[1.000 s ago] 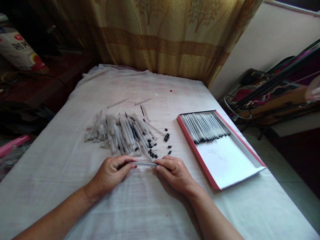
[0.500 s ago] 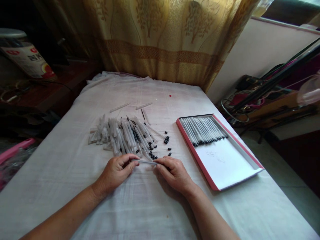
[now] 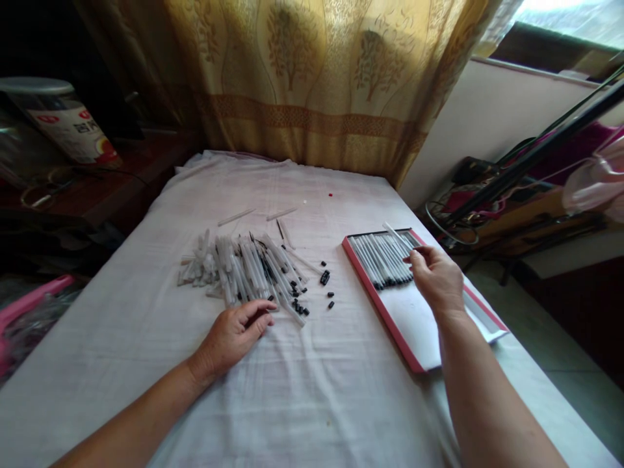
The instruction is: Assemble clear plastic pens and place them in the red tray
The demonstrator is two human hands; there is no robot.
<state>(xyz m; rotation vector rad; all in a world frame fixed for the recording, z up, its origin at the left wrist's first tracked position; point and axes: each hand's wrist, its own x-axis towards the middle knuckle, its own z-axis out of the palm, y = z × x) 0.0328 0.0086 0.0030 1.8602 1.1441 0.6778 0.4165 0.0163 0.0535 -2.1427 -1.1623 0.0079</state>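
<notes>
My right hand (image 3: 436,278) is over the red-edged tray (image 3: 385,315), pinching a clear pen (image 3: 397,236) that points up and away above the row of finished pens (image 3: 383,259) lying in the tray. My left hand (image 3: 236,333) rests on the white cloth with its fingers loosely curled and apart, holding nothing, right at the near edge of the pile of clear pen tubes (image 3: 241,266). Several small black caps (image 3: 312,292) lie scattered to the right of the pile.
A white cloth (image 3: 292,390) covers the table. A gold curtain (image 3: 312,84) hangs behind. A jar (image 3: 63,123) stands on a dark shelf at the left. Cables and a dark stand (image 3: 526,169) crowd the right. Two loose tubes (image 3: 258,214) lie farther back.
Both hands held one pen between them near the pile. My right hand has now carried it right, over the tray; my left hand let go and stays by the pile.
</notes>
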